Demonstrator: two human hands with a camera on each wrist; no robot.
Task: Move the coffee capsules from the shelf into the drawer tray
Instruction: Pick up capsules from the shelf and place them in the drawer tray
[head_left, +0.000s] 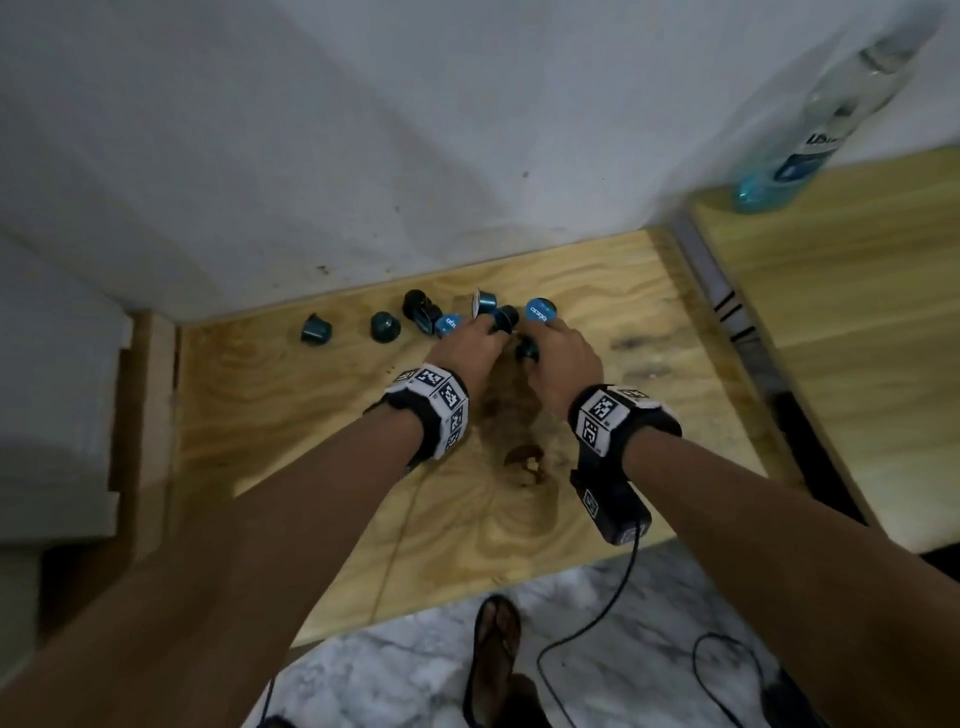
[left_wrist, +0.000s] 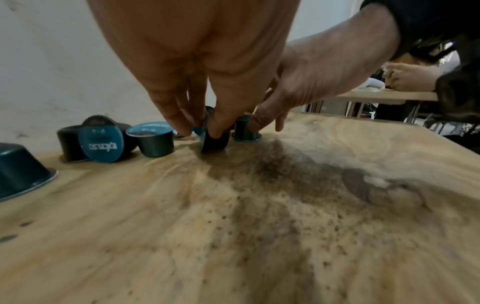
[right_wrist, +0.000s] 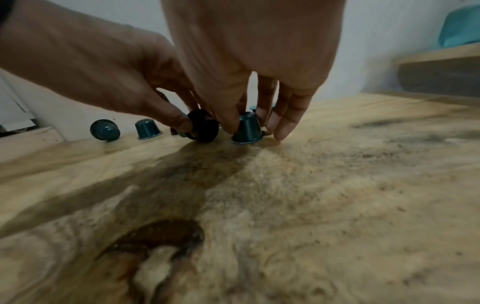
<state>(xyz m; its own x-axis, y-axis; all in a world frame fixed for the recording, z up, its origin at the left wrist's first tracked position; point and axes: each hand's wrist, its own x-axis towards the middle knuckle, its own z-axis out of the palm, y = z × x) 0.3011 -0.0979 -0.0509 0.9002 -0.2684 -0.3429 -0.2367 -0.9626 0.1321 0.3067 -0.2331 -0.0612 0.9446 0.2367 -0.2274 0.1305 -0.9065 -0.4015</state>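
Both forearms reach fwd over the shelf (head_left: 322, 431), wrists side by side, palms down, fingers pointing down into the capsule cluster near the wall (head_left: 363, 156).

Left hand (head_left: 465, 345): fingers bunched narrow, tips pinching a black capsule (left_wrist: 215, 142) lying on its side on the shelf; thumb one side, fingers (left_wrist: 179, 115) the other.

Right hand (head_left: 563, 364): just right of the left, nearly touching it. Thumb and forefinger close round a teal capsule (right_wrist: 248, 130) standing rim-down on the shelf; other fingers (right_wrist: 285, 121) straight, tips almost at the wood. Capsule not lifted, rim on the board.

Other capsules, all on the shelf, along the wall side of the hands: blue-lid capsule (head_left: 541, 310) just beyond the right hand, lid up; another blue lid (head_left: 450, 323) at the left fingertips; one on its side (head_left: 485, 301) behind them; black pair (head_left: 420, 307) left of that; two teal ones (head_left: 385, 326) (head_left: 315, 329) farther left, apart from the cluster.

Dark stain (head_left: 524, 460) on the shelf, nearer the person than the hands. Bottle (head_left: 826, 119) on a higher board, far right of the shelf. Drawer tray not in view.
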